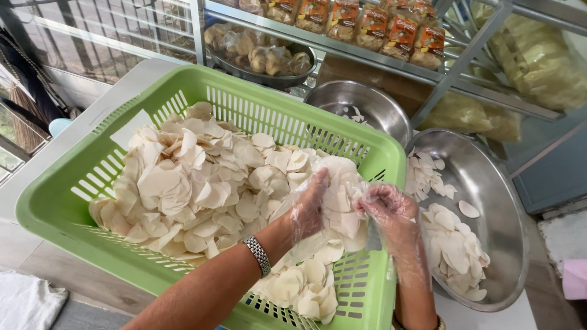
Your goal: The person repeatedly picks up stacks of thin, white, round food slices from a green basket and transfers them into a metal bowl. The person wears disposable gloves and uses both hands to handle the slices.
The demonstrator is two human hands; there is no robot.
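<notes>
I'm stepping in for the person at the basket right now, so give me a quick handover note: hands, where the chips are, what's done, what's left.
Left hand: in a clear plastic glove, resting on a stack of pale chips at the green basket's right side.
Right hand: gloved, gripping that same stack over the basket rim.
Done: some chips already lie in the large steel bowl to the right.
Left: a big heap of chips fills the basket. The smaller steel bowl behind is almost empty.
</notes>
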